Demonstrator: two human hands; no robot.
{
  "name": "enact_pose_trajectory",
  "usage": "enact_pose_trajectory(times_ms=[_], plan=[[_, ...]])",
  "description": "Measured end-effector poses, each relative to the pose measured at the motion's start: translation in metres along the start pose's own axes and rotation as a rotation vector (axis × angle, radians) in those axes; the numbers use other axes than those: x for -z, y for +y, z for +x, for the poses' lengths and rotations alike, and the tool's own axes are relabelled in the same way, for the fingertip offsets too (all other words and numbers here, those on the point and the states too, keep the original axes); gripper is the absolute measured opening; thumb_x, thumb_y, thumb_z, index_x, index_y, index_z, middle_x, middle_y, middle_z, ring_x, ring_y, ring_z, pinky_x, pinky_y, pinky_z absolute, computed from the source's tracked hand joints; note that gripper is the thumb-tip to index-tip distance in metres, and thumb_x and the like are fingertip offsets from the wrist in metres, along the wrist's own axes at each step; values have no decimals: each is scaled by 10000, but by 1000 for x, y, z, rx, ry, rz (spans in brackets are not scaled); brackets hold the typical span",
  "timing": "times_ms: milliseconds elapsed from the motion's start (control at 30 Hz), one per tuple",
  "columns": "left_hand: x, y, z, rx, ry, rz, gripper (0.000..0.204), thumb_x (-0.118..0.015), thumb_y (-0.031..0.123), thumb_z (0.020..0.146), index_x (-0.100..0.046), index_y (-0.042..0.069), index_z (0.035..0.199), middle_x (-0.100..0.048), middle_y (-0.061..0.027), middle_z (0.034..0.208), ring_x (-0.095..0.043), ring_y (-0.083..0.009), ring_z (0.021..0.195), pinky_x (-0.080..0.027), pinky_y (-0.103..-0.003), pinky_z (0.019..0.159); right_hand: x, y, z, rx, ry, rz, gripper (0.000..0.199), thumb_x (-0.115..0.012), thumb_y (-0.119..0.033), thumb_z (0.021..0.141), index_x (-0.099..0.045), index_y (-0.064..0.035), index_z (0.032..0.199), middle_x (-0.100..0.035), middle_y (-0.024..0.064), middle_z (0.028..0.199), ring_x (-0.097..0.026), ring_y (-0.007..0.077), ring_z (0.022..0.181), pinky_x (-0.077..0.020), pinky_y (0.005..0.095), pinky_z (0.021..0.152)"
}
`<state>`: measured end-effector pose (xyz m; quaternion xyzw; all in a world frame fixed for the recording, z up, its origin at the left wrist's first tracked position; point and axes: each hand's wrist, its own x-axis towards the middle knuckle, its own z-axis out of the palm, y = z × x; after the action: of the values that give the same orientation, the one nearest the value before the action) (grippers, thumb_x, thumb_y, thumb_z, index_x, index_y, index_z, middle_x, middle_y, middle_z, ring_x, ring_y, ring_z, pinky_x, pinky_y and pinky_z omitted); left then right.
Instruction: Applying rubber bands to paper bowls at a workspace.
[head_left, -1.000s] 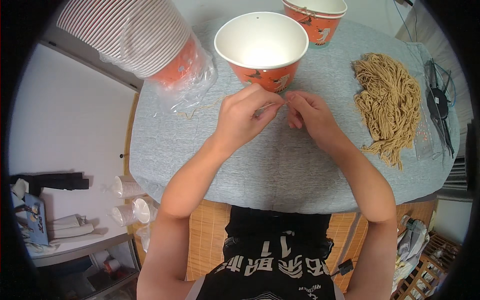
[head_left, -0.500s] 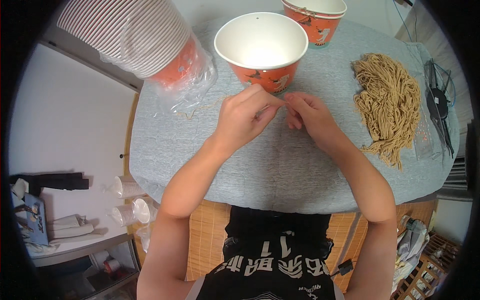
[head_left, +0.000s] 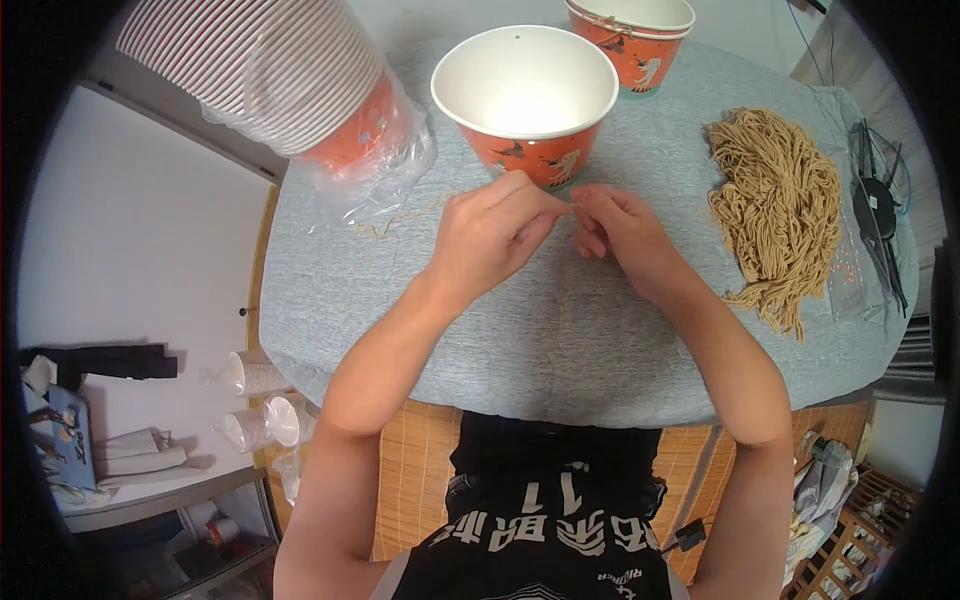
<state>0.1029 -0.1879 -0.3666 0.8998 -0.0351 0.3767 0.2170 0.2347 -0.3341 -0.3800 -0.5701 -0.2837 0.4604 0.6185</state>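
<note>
My left hand point(head_left: 497, 232) and my right hand point(head_left: 622, 232) meet fingertip to fingertip just in front of an orange paper bucket point(head_left: 540, 150). Both are closed in a pinch. A thin tan string point(head_left: 410, 215) lies on the table to the left and runs behind my left hand. The short bit pinched where the fingertips meet is tiny and mostly covered; it looks like this string. The bucket stands upright, its white inside showing, with a small hole near the far rim. Dark and white figures decorate its side.
A tall stack of paper buckets point(head_left: 290, 85) in clear plastic leans at the far left. More buckets point(head_left: 640, 62), with string at the rim, stand at the back right. A heap of tan strings point(head_left: 775, 205) lies right, beside a black device point(head_left: 876, 208) on the grey tablecloth point(head_left: 560, 340).
Almost nothing differs. Both hands keep the same pinch in front of the bucket, and the whole view has shifted very slightly.
</note>
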Motion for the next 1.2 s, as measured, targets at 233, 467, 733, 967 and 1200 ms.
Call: enact_pose_trajectory(times_ms=[233, 467, 733, 967, 1200], plan=[[0, 1, 1, 1, -5, 3, 187, -754, 3, 746, -730, 108, 898, -596, -47, 768, -638, -240, 631, -513, -357, 533, 5, 4, 1, 40, -13, 45, 372, -521, -334, 1043, -539, -100, 754, -496, -14, 656, -467, 92, 620, -403, 269, 621], [3, -1, 0, 24, 35, -3, 201, -768, -7, 728, -721, 104, 889, -631, -58, 781, -655, -240, 643, -525, -349, 548, 8, -3, 2, 16, 41, 56, 371, -526, -331, 1034, -515, -107, 739, -468, -10, 631, -477, 116, 626, -408, 280, 640], [7, 2, 2, 45, 73, 0, 200, -769, -11, 729, -714, 92, 891, -673, -61, 821, -680, -230, 671, -541, -336, 571, 31, -2, 13, 77, 178, 73, 410, -505, -344, 1040, -481, -109, 705, -454, -5, 613, -489, 131, 620, -402, 292, 630], [12, 4, 5, 90, 191, -44, 193, -770, -31, 748, -701, 56, 906, -692, -67, 838, -670, -188, 665, -529, -310, 574, 26, -2, 5, 601, 390, -434, 210, -653, -236, 973, -600, -51, 889, -631, 38, 798, -618, 210, 764, -482, 332, 740], [11, 0, 5, 144, 351, -101, 163, -769, -24, 776, -684, 32, 904, -506, 32, 649, -402, -21, 567, -329, -200, 504, 5, -54, 7, 1264, 511, -1272, 484, -763, -100, 801, -615, -128, 1261, -688, 81, 1100, -633, 297, 1085, -434, 430, 1007]])
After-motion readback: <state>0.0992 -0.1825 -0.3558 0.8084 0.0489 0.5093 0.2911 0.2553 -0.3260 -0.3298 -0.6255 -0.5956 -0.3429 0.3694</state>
